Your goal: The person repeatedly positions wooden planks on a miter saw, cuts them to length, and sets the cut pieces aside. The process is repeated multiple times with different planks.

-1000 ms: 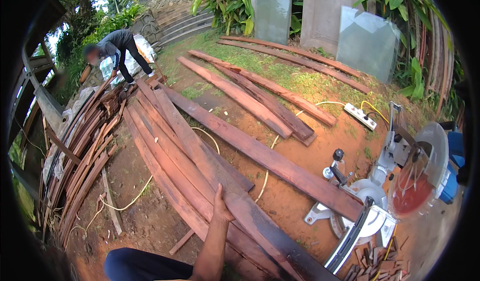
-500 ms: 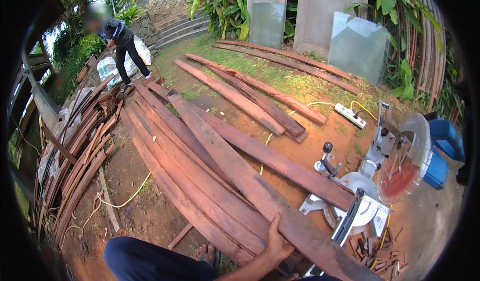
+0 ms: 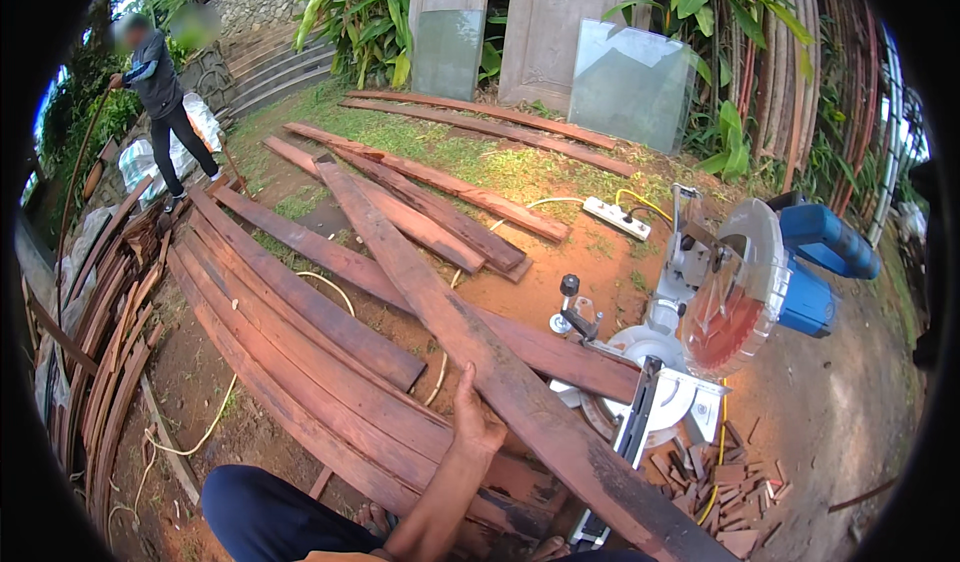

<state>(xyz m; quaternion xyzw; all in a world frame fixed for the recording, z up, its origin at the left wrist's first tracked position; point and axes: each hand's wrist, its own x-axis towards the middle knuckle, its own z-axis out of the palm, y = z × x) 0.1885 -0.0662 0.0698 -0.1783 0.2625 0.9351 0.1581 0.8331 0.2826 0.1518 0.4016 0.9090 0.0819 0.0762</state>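
Observation:
My left hand [image 3: 478,424] grips the near edge of a long dark reddish wooden plank [image 3: 450,322], thumb up along its side, fingers hidden beneath. The plank slants from the upper left to the lower right, across the other boards. Its near end runs off the lower edge, and my right hand is out of view. To the right stands a mitre saw [image 3: 738,292] with a round toothed blade behind a clear guard and a blue motor body. Another plank [image 3: 580,362] has its end on the saw's table. Several boards [image 3: 330,372] lie side by side left of my hand.
Wood offcuts [image 3: 735,472] litter the ground beside the saw. A white power strip [image 3: 615,218] and cords lie behind it. Thin strips [image 3: 110,382] are piled at far left, where another person [image 3: 165,102] stands holding a long strip. Glass panes [image 3: 630,82] lean at the back.
The view has turned right. My left hand has carried the plank rightward, away from the boards beside it. The other person has straightened up and holds a long strip upright.

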